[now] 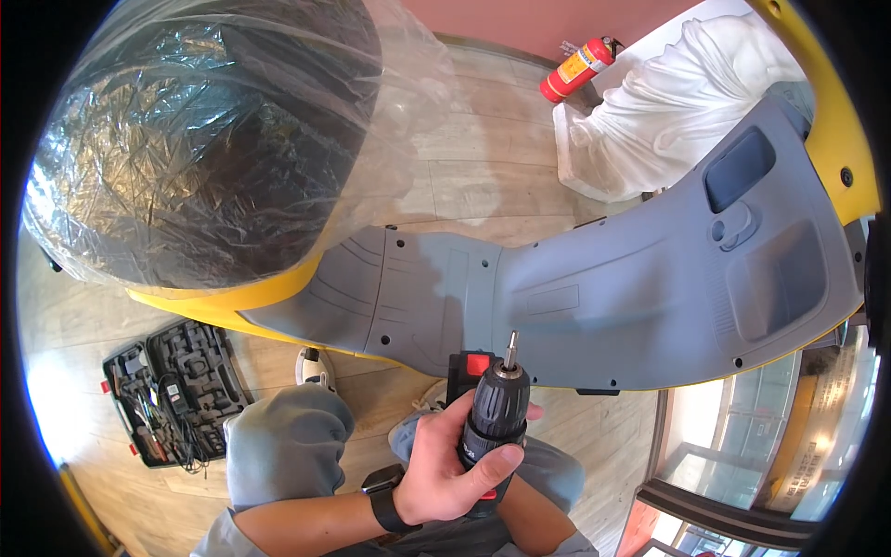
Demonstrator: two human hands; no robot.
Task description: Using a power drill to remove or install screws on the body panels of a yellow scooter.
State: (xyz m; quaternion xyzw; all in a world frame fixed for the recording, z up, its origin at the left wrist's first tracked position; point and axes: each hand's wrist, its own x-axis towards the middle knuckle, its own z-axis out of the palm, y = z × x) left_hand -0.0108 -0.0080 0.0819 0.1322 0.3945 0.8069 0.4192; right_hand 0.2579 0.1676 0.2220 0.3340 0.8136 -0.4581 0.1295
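Observation:
My left hand (pixel 450 469), with a dark watch on its wrist, is wrapped round the body of a black cordless drill (pixel 497 408). A silver screwdriver bit (pixel 511 349) sticks out of the chuck, pointing away from me toward the near edge of a scooter's grey floor panel (pixel 557 306). The drill's battery end, black with a red patch, shows beside the chuck. My right forearm (pixel 538 520) comes in from below and ends behind the drill, which hides that hand's fingers. Dark screws or screw holes (pixel 385 340) dot the panel's edges.
Clear plastic film covers the scooter's dark seat (pixel 251 158) at left. An open tool case (pixel 176 395) with tools and a cable lies on the wooden floor. Far off are a red fire extinguisher (pixel 577 71) and a white draped sculpture (pixel 668 111). A glass cabinet (pixel 715 436) stands at right.

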